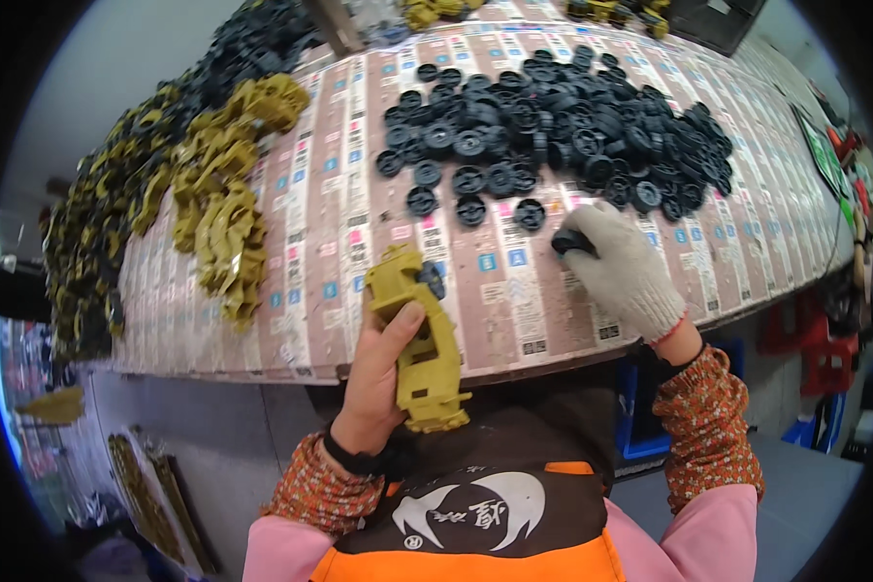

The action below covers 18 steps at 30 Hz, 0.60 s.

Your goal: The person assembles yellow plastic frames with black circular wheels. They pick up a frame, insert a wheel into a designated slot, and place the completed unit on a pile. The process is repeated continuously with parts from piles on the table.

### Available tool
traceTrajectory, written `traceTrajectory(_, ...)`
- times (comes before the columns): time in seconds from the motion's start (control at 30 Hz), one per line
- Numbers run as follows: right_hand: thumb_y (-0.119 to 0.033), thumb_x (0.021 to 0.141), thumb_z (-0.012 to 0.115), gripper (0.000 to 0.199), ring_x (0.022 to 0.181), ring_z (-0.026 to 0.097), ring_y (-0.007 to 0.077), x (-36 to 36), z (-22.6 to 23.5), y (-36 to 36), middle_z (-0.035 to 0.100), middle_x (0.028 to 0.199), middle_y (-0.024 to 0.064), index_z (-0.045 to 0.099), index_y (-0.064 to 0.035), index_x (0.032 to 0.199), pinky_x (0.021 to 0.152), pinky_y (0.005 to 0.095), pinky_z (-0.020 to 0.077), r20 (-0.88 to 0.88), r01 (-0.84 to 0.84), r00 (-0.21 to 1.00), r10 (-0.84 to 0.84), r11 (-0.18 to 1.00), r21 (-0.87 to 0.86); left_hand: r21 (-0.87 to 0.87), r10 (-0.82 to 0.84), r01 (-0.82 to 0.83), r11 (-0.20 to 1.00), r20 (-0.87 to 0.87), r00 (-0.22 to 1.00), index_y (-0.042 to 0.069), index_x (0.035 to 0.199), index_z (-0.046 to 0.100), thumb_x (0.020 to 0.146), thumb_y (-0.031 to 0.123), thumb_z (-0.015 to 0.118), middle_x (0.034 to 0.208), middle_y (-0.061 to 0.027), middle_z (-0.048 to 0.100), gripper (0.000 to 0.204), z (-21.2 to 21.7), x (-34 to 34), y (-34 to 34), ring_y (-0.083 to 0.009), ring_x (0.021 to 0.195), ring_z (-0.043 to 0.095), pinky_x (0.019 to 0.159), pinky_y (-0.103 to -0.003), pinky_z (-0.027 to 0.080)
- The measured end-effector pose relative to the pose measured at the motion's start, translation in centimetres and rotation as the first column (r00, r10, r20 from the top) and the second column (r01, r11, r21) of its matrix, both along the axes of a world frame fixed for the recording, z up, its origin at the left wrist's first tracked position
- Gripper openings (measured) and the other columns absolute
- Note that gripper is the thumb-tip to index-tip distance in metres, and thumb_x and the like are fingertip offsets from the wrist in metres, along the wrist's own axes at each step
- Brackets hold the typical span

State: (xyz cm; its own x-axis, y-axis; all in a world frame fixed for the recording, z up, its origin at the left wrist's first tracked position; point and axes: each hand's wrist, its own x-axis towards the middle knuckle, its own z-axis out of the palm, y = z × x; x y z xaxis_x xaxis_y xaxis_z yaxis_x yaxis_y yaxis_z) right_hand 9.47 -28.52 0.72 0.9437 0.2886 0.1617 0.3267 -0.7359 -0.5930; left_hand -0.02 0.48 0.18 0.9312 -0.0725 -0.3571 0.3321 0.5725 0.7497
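Observation:
My bare left hand point(378, 369) grips a yellow-olive plastic toy car chassis point(427, 359), thumb across its side, held over the table's front edge. A black wheel point(431, 279) shows at the chassis's upper right side. My right hand point(616, 262), in a whitish knit glove, pinches another small black wheel point(572, 242) between thumb and fingers. It is just above the table, at the near side of a large heap of loose black toy wheels point(553, 126). The two hands are apart.
Yellow chassis pieces point(228, 213) are stacked on the table's left. Beyond them rises a big pile of yellow-and-black assembled parts point(116, 213). A metal post point(335, 27) stands at the back. The table point(349, 233) is covered in printed sheeting. A blue crate point(640, 436) sits below its edge.

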Motion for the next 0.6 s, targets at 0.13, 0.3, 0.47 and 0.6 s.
traceTrajectory(0.13, -0.010, 0.093, 0.068, 0.012, 0.087, 0.067, 0.0414, -2.3, 1.5, 2.2, 0.066, 0.093, 0.0204, 0.067, -0.0016, 0.102, 0.078, 0.0486, 0.0530, 0.003, -0.068, 0.998, 0.068, 0.998, 0.010, -0.159, 0.064, -0.067, 0.985, -0.022, 0.998, 0.014, 0.143, 0.051, 0.108, 0.023, 0.067, 0.113, -0.0012, 0.067, 0.039, -0.2, 0.6, -0.1, -0.0131, 0.093, 0.072, 0.076, -0.032, 0.065)
traceTrajectory(0.3, -0.006, 0.094, 0.065, 0.021, 0.093, 0.072, 0.0376, -6.0, 2.1, 6.0, 0.071, 0.099, 0.0202, 0.070, -0.0006, 0.114, 0.082, 0.0428, 0.0567, -0.170, -0.188, 0.949, 0.266, 0.909, 0.372, -0.166, 0.127, -0.116, 0.979, 0.058, 0.990, 0.015, 0.136, 0.051, 0.107, 0.026, 0.069, 0.109, -0.0019, 0.068, 0.035, -0.1, 1.3, -0.3, -0.0142, 0.092, 0.072, 0.076, -0.033, 0.066)
traceTrajectory(0.47, -0.003, 0.093, 0.067, 0.025, 0.091, 0.073, 0.0371, -8.5, 2.1, 8.8, 0.072, 0.098, 0.0196, 0.070, -0.0007, 0.118, 0.081, 0.0423, 0.0571, -0.215, -0.081, 0.956, 0.198, 0.886, 0.457, -0.105, 0.169, -0.151, 0.983, 0.195, 0.966, 0.015, 0.136, 0.047, 0.106, 0.023, 0.071, 0.113, -0.0019, 0.065, 0.039, 0.0, 1.7, -0.8, -0.0144, 0.094, 0.071, 0.077, -0.035, 0.066)
traceTrajectory(0.6, -0.003, 0.092, 0.068, 0.025, 0.089, 0.072, 0.0371, -9.5, 2.0, 9.1, 0.071, 0.098, 0.0192, 0.070, -0.0009, 0.117, 0.080, 0.0423, 0.0569, -0.162, -0.069, 0.974, 0.158, 0.890, 0.450, 0.025, 0.261, -0.279, 0.960, 0.281, 0.924, 0.011, 0.130, 0.057, 0.106, 0.029, 0.071, 0.107, -0.0035, 0.069, 0.034, -0.7, 1.8, -1.1, -0.0163, 0.091, 0.073, 0.074, -0.034, 0.065)
